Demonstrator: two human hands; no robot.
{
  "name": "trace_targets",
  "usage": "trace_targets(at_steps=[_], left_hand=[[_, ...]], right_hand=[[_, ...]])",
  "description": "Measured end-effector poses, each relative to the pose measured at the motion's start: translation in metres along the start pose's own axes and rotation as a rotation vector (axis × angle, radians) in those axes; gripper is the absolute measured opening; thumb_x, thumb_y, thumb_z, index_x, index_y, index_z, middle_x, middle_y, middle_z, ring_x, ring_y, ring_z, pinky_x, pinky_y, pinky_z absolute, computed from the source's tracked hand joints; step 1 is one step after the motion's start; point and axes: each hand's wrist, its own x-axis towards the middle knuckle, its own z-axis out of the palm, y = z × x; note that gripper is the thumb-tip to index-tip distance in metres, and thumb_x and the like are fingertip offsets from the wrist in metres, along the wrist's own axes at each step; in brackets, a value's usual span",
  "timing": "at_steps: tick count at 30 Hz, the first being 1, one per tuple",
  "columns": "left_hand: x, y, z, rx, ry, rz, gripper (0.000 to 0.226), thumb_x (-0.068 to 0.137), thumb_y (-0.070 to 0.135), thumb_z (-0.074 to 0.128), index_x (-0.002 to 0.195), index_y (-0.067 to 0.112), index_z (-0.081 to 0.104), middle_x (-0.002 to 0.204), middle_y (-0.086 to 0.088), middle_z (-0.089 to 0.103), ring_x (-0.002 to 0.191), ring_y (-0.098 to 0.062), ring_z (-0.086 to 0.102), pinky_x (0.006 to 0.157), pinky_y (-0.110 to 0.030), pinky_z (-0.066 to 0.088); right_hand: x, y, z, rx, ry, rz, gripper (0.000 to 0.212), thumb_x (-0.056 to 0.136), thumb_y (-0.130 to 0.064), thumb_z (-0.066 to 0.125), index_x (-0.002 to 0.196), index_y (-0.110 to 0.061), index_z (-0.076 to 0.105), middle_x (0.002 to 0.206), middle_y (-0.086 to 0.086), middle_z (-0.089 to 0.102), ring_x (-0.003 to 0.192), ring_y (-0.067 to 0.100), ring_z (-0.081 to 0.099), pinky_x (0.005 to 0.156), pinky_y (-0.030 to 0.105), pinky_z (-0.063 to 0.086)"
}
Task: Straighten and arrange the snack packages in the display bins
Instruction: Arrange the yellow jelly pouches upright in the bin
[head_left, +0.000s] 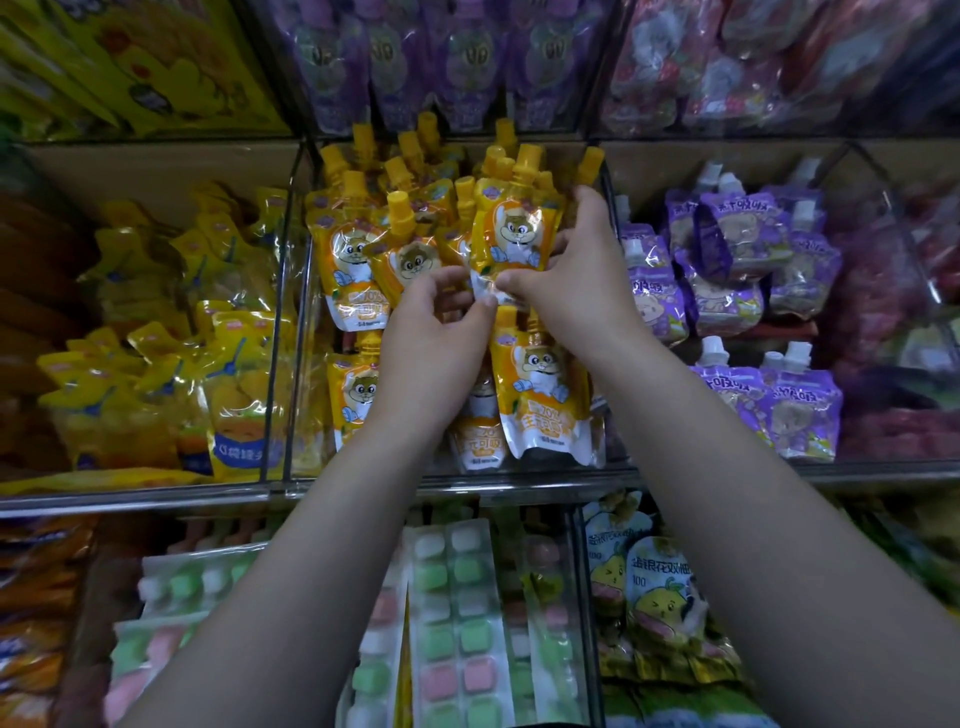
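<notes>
Nearest, at six o'clock, lie clear trays of green, pink and white candy (457, 623), with pale pouches printed with a pear (654, 587) just beside them at four o'clock. Both bare forearms rise from the bottom edge over these and cross the shelf's front rim (545, 475) into the middle bin. At the centre, the left hand (441, 332) has its fingers curled, thumb and forefinger pinching the white bottom edge of an orange spouted pouch (511, 234). The right hand (582, 270), just toward one o'clock from it, grips the same pouch from the right side: the thumb presses the lower edge and the fingers wrap round behind near the cap. The pouch stands upright, cap up, its cartoon animal facing the camera, lifted in front of the back row of the middle bin. Under the hands a front row of like pouches (540, 384) leans upright against the rim, and more orange pouches (353, 260) crowd the back row toward eleven o'clock, caps tilted various ways. At nine o'clock the neighbouring bin holds yellow pouches (234, 374); at three o'clock, purple pouches with white caps (748, 249). Farthest, on the shelf above, sit purple packs (441, 62) at twelve o'clock, yellow boxes (156, 67) at eleven and blurred red packs (753, 78) at one.
</notes>
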Motion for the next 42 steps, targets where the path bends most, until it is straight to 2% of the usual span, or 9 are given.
trace_targets(at_steps=[5, 9, 13, 22, 25, 28, 33, 38, 42], left_hand=[[-0.004, -0.002, 0.003, -0.043, 0.012, 0.011, 0.032, 0.096, 0.023, 0.060, 0.128, 0.022, 0.056, 0.105, 0.016, 0.061, 0.087, 0.013, 0.059, 0.066, -0.005, 0.048], [-0.008, -0.003, 0.006, -0.078, 0.044, 0.004, 0.030, 0.100, 0.019, 0.054, 0.130, 0.023, 0.054, 0.105, 0.019, 0.060, 0.083, 0.015, 0.059, 0.079, -0.015, 0.054], [-0.004, -0.003, 0.005, -0.080, 0.110, -0.033, 0.025, 0.099, 0.015, 0.054, 0.121, 0.026, 0.055, 0.111, 0.011, 0.063, 0.099, 0.000, 0.062, 0.090, -0.033, 0.056], [-0.010, 0.000, 0.008, 0.177, 0.027, 0.080, 0.021, 0.101, 0.019, 0.048, 0.107, 0.024, 0.068, 0.108, 0.010, 0.050, 0.108, -0.004, 0.046, 0.084, -0.003, 0.034], [-0.005, 0.000, 0.008, 0.196, -0.025, 0.058, 0.031, 0.102, 0.027, 0.045, 0.108, 0.016, 0.073, 0.109, 0.005, 0.059, 0.115, -0.013, 0.051, 0.099, -0.029, 0.044], [-0.002, -0.001, 0.007, 0.191, -0.027, 0.071, 0.045, 0.099, 0.035, 0.042, 0.095, 0.001, 0.070, 0.091, -0.012, 0.067, 0.102, -0.025, 0.060, 0.090, -0.048, 0.050], [-0.004, -0.002, 0.007, 0.276, 0.012, 0.121, 0.042, 0.102, 0.029, 0.043, 0.084, 0.000, 0.067, 0.072, -0.010, 0.056, 0.088, -0.026, 0.053, 0.068, -0.035, 0.038], [0.000, 0.010, 0.000, 0.416, -0.054, 0.155, 0.040, 0.104, 0.030, 0.040, 0.099, 0.003, 0.069, 0.087, -0.014, 0.066, 0.083, -0.025, 0.059, 0.071, -0.043, 0.046], [0.006, 0.009, 0.001, 0.472, -0.088, 0.133, 0.042, 0.103, 0.028, 0.044, 0.073, 0.006, 0.063, 0.062, -0.006, 0.055, 0.058, -0.018, 0.051, 0.051, -0.032, 0.036]], right_hand=[[-0.001, -0.002, -0.004, -0.034, -0.020, -0.150, 0.091, 0.072, -0.016, 0.085, 0.145, -0.019, 0.032, 0.130, 0.008, 0.053, 0.112, 0.018, 0.058, 0.093, 0.029, 0.053], [-0.004, -0.005, -0.016, -0.106, -0.155, -0.188, 0.082, 0.076, -0.015, 0.083, 0.140, -0.018, 0.031, 0.109, -0.008, 0.055, 0.086, -0.001, 0.056, 0.067, 0.002, 0.043], [-0.012, -0.007, -0.019, -0.188, -0.203, -0.214, 0.079, 0.081, -0.015, 0.079, 0.142, -0.019, 0.028, 0.126, 0.003, 0.059, 0.104, 0.015, 0.064, 0.079, 0.018, 0.051], [-0.016, -0.008, -0.024, -0.302, -0.276, -0.198, 0.067, 0.086, -0.016, 0.073, 0.139, -0.017, 0.031, 0.115, 0.004, 0.061, 0.102, 0.022, 0.065, 0.084, 0.032, 0.053], [-0.018, -0.005, -0.019, -0.371, -0.241, -0.178, 0.055, 0.087, -0.015, 0.070, 0.131, -0.013, 0.036, 0.110, 0.006, 0.061, 0.098, 0.021, 0.062, 0.075, 0.029, 0.045], [-0.019, 0.000, -0.013, -0.324, -0.171, -0.173, 0.040, 0.085, -0.014, 0.069, 0.120, -0.011, 0.049, 0.112, 0.006, 0.061, 0.100, 0.021, 0.060, 0.075, 0.026, 0.042], [-0.014, 0.007, -0.014, -0.079, -0.273, -0.050, 0.038, 0.084, -0.015, 0.071, 0.121, -0.015, 0.062, 0.112, 0.000, 0.068, 0.101, 0.015, 0.065, 0.091, 0.037, 0.055], [-0.015, 0.005, -0.009, -0.166, -0.179, -0.122, 0.023, 0.086, -0.014, 0.065, 0.108, -0.014, 0.063, 0.096, 0.000, 0.066, 0.089, 0.016, 0.062, 0.071, 0.026, 0.047], [-0.012, 0.001, -0.013, -0.205, -0.224, -0.130, 0.029, 0.081, -0.018, 0.073, 0.105, -0.017, 0.058, 0.091, -0.005, 0.061, 0.090, 0.016, 0.059, 0.069, 0.022, 0.045]])
